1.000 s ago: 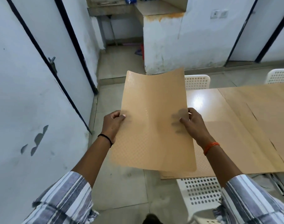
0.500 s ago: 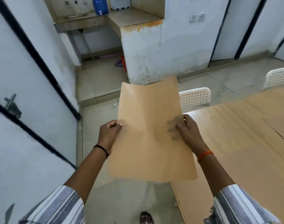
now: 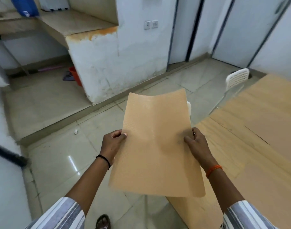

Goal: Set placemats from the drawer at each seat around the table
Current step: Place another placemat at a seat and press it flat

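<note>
As the view has swung left along the tabletop [image 3: 257, 129], both hands' fingers [image 3: 123, 134] still pinch the placemat [image 3: 156, 146], held above the floor beside the corner, likely heading for another seat.

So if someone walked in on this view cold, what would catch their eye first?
Most likely the tan placemat in the middle of the view, held up in the air by both hands: the left hand pinches its left edge and the right hand grips its right edge. Next, the wooden table on the right, with a white perforated chair at its far side.
</note>
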